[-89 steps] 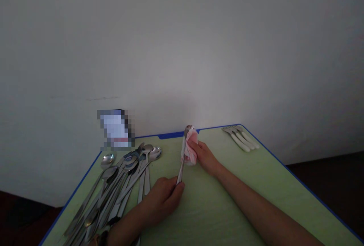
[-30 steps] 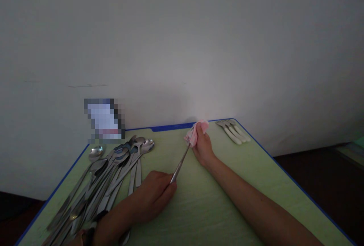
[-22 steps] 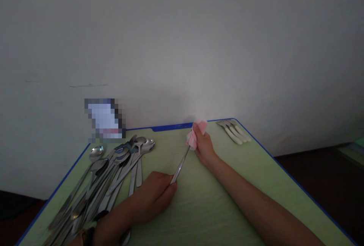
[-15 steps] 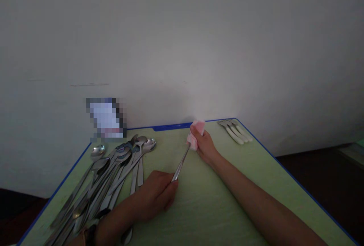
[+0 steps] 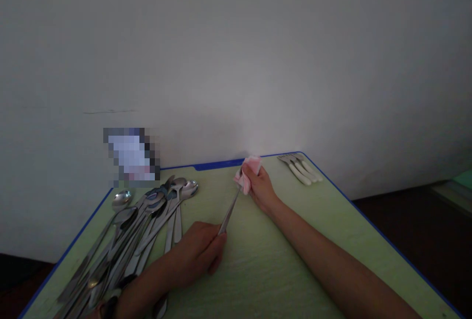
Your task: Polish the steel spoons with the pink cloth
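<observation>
My left hand is closed round the handle end of a long metal spoon, which slants up and away over the green table. My right hand is closed on a pink cloth wrapped round the spoon's bowl, so the bowl is hidden. Both forearms rest low over the table's middle.
A pile of several long metal spoons lies on the table's left side. Several white-handled forks lie at the far right corner. A blurred-out box stands at the back left against the pale wall. The table has a blue rim.
The cloth in my right hand has slid along the spoon from just below its bowl to over the bowl. The spoon has tilted a little. My left hand has kept its hold.
</observation>
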The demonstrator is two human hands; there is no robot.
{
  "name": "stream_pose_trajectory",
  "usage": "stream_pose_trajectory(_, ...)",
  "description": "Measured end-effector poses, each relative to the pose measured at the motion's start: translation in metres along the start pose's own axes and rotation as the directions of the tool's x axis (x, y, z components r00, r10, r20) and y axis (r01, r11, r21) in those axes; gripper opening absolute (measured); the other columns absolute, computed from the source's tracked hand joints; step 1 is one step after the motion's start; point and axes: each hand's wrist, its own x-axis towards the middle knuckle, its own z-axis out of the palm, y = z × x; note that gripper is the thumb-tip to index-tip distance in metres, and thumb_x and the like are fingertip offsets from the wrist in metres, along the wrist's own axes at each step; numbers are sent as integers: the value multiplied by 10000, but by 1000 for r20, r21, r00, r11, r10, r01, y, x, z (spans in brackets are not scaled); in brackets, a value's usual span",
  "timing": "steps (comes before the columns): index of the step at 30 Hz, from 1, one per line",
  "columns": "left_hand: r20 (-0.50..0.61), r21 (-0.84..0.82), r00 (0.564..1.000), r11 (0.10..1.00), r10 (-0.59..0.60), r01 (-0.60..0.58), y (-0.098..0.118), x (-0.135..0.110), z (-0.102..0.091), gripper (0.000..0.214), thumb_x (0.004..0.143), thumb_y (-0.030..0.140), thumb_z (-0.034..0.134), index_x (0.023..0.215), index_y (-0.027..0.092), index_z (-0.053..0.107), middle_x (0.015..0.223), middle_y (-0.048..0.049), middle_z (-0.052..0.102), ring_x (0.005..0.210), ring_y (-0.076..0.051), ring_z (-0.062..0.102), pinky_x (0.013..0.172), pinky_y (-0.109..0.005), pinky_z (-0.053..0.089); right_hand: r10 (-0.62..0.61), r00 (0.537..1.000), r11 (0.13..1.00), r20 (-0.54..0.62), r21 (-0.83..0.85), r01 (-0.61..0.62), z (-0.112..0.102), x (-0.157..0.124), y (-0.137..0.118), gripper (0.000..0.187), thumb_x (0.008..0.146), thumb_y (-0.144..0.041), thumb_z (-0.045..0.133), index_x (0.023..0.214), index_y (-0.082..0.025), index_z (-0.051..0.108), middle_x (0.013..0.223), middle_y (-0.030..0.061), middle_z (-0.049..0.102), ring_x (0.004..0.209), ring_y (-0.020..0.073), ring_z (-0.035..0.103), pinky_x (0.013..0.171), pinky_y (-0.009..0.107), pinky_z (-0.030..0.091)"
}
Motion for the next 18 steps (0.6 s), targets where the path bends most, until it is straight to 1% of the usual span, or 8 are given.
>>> stream_pose_trajectory(2, 5, 2, 1000, 1000, 2, -2, 0, -1, -1, 532, 975, 310, 261, 510, 180, 483, 514, 27, 535, 554, -99, 531, 755, -188, 400, -13, 999, 1000, -37, 18, 13, 0, 1, 0, 288, 638, -391, 748, 700, -163, 585, 614, -42, 579, 548, 86, 531, 557, 246, 519)
stream_pose_trajectory(5, 2, -31, 1000, 999, 18, -18, -1, -2, -1, 529, 979, 314, 254, 525, 179, 492, 528, 27, 545, 565, -98, 534, 757, -186, 399, 10, 995, 997, -102, 75, -3, 3, 0, -2, 305, 652, -423, 733, 702, -152, 602, 610, -34, 576, 533, 86, 520, 546, 248, 523)
stream_pose_trajectory(8, 11, -97, 999, 995, 32, -31, -3, 0, -1, 549, 982, 322, 238, 518, 180, 493, 510, 24, 539, 542, -96, 534, 726, -179, 413, 48, 989, 992, -141, 126, -30, 7, -3, -3, 324, 664, -450, 719, 701, -150, 603, 583, -28, 574, 511, 96, 523, 524, 252, 517)
stream_pose_trajectory(11, 0, -131, 999, 991, 39, -39, -6, 3, 0, 562, 984, 344, 226, 514, 184, 490, 483, 23, 530, 507, -95, 524, 684, -176, 423, 120, 980, 981, -161, 173, -91, 13, -7, -1, 307, 679, -433, 716, 698, -148, 604, 587, -19, 590, 497, 95, 525, 480, 227, 492)
stream_pose_trajectory(14, -22, -118, 999, 992, 46, -48, -7, 4, 1, 575, 988, 356, 217, 504, 186, 478, 467, 25, 524, 489, -93, 510, 676, -178, 419, 204, 971, 959, -127, 227, -172, 16, -11, 2, 261, 693, -380, 722, 711, -143, 613, 601, -19, 601, 494, 83, 524, 460, 202, 476)
stream_pose_trajectory(18, -36, -118, 999, 993, 13, -18, -6, 3, 3, 590, 991, 354, 200, 501, 186, 481, 463, 25, 529, 479, -91, 504, 659, -177, 413, 277, 961, 928, 4, 257, -269, 17, -14, 2, 252, 700, -361, 725, 740, -135, 622, 610, -15, 608, 507, 80, 539, 480, 194, 490)
